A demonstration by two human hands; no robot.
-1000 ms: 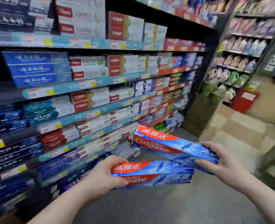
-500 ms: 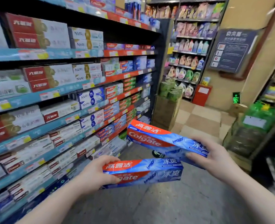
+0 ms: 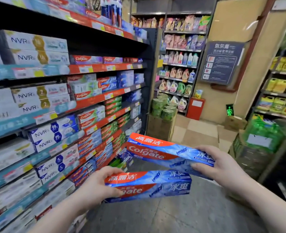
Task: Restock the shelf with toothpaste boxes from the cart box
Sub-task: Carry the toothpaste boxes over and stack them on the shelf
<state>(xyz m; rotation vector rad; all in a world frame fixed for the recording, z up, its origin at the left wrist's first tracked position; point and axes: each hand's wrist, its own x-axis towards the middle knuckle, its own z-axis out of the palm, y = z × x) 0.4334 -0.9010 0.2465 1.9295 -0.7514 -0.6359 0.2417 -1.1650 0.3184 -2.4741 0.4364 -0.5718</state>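
Note:
I hold two red-and-blue Colgate toothpaste boxes in front of me. My left hand grips the left end of the lower toothpaste box, which lies level. My right hand grips the right end of the upper toothpaste box, which tilts down to the right. The toothpaste shelf runs along my left, its tiers filled with NVR and Colgate boxes. The cart box is out of view.
The aisle's grey floor stretches ahead. At the shelf's far end stands a cardboard box topped with green rolls. A detergent shelf and red bin lie beyond. Green crates and racks line the right side.
My view has swung right along the aisle, bringing the Colgate section of the shelf and the far wall closer. Both hands keep their boxes in the same pose.

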